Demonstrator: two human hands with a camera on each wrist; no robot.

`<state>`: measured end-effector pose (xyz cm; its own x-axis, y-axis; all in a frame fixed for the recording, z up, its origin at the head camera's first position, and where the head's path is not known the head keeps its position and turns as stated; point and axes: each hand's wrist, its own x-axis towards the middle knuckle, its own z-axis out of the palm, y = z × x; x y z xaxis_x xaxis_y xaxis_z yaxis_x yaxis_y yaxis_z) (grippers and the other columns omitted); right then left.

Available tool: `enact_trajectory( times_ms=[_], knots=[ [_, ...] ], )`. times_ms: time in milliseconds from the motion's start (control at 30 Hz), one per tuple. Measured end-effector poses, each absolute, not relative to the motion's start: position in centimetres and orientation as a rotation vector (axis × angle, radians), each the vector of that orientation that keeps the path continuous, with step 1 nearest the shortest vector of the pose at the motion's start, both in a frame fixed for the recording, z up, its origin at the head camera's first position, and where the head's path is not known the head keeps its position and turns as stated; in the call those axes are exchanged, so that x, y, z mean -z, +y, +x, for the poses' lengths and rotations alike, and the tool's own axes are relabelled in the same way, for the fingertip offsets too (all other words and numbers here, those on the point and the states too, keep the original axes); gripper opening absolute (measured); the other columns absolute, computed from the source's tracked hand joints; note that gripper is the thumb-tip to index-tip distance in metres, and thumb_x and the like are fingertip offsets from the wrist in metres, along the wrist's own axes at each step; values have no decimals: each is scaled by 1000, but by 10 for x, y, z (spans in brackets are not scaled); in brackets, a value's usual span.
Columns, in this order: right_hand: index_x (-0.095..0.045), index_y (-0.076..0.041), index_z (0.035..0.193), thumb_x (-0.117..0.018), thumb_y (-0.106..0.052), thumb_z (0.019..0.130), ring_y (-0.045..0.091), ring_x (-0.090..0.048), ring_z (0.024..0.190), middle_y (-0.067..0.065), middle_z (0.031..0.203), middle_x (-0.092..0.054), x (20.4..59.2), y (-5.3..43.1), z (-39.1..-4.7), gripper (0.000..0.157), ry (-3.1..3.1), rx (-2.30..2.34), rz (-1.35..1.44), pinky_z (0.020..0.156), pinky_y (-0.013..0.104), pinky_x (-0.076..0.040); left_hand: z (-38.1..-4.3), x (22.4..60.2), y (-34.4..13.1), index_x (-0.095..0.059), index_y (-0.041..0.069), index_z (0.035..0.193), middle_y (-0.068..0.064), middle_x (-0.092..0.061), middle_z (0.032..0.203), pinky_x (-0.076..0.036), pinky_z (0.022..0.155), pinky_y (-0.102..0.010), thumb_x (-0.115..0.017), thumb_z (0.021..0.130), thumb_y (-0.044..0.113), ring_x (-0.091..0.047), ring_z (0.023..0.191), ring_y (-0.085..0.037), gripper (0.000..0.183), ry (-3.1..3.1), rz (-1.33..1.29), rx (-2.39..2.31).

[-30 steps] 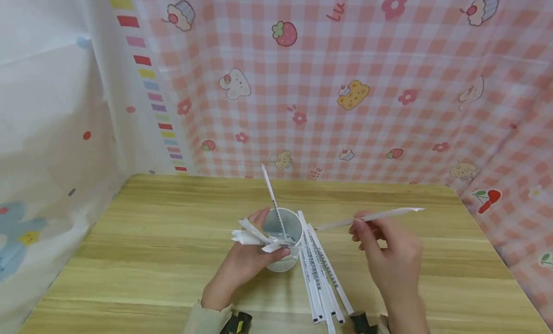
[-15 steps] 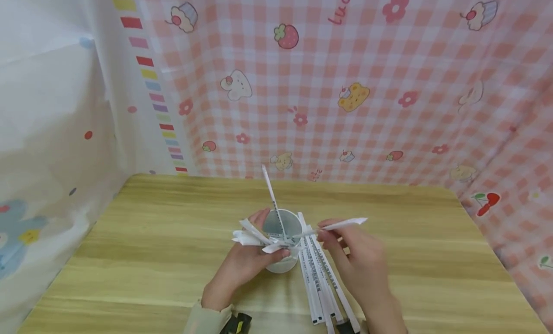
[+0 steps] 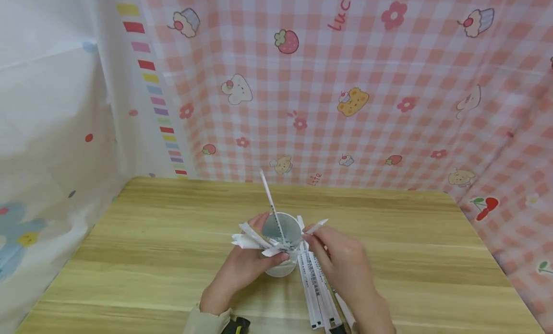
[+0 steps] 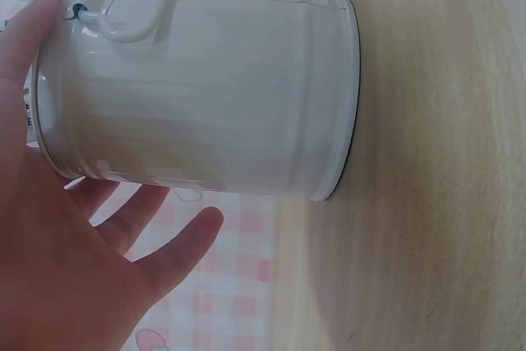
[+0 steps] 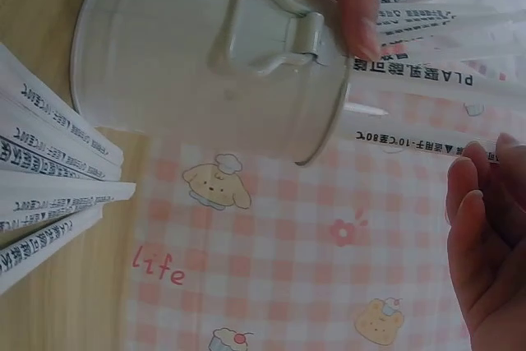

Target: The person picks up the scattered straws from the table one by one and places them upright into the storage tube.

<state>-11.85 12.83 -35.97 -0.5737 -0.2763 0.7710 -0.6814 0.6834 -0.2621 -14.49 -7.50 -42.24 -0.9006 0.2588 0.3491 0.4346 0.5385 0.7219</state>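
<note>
A white pail (image 3: pixel 280 270) with small wire side handles stands on the table, and several paper-wrapped straws (image 3: pixel 248 240) lean out of its mouth to the left. One more straw (image 3: pixel 269 195) rises toward the back. My left hand (image 3: pixel 242 271) holds the pail near its rim, thumb on the near side; in the left wrist view the other fingers (image 4: pixel 185 244) spread along its far side. Between thumb and fingers, my right hand (image 3: pixel 343 259) pinches a printed wrapped straw (image 5: pixel 411 139), whose lower end reaches into the pail's mouth at the right rim.
Several more wrapped straws (image 3: pixel 313 293) lie in a loose fan on the wooden table (image 3: pixel 164 257), just right of the pail and partly under the right forearm. A pink checked cloth (image 3: pixel 319 84) hangs behind the table, and a white cloth (image 3: pixel 52 132) at the left.
My right hand has moved left with its straw, from right of the pail to the pail's rim, and the straw's end has entered the mouth. My left hand keeps its hold on the pail.
</note>
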Motion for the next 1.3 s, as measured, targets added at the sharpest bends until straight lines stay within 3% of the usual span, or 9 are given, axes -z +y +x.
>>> enact_trajectory(
  times_ms=[200,367,567,667,900,1167,1300],
  knots=[
    [-65,-19,86,-63,-23,83,-3,-44,56,-14,75,-61,366,126,-122,5,-2194,-718,719,48,16,-39,-145,423,-75,-27,10,139,-3,-32,135,-35,94,-43,-67,68,56,-36,120,-20,94,-2565,-593,1275],
    [-63,-21,83,-63,-25,83,1,-44,54,-14,68,-57,373,126,-125,5,-2275,-656,675,47,21,-39,-146,423,-74,-26,16,140,-3,-33,135,-36,94,-43,-68,68,54,-36,119,-20,91,-2568,-610,1267],
    [-60,-22,76,-66,-27,81,-1,-41,52,-17,63,-48,382,122,-129,9,-2410,-548,653,47,18,-36,-147,423,-74,-26,16,140,-6,-34,134,-36,94,-43,-68,68,53,-36,120,-21,91,-2575,-612,1246],
    [-64,-21,82,-67,-27,80,-2,-41,52,-18,62,-50,382,124,-129,7,-2514,-580,626,47,17,-35,-147,423,-74,-26,16,140,-6,-33,135,-36,94,-44,-68,67,53,-35,121,-21,91,-2575,-612,1250],
    [-63,-16,106,-67,-25,80,0,-48,54,-13,67,-60,373,140,-132,28,-2655,-642,438,48,22,-38,-148,424,-73,-26,19,140,-4,-33,136,-35,94,-45,-70,66,53,-35,121,-21,92,-2574,-604,1266],
    [-64,-13,105,-61,-29,84,3,-52,57,-11,69,-61,374,166,-137,26,-2700,-734,314,51,25,-40,-148,422,-74,-27,16,140,-5,-32,136,-33,96,-45,-69,67,54,-32,122,-21,93,-2578,-596,1304],
    [-63,-12,106,-53,-46,86,13,-59,71,-2,81,-65,374,175,-139,41,-2921,-738,202,61,35,-46,-147,422,-74,-27,14,140,-7,-33,136,-32,96,-45,-70,67,53,-31,123,-21,93,-2573,-601,1300]
  ],
)
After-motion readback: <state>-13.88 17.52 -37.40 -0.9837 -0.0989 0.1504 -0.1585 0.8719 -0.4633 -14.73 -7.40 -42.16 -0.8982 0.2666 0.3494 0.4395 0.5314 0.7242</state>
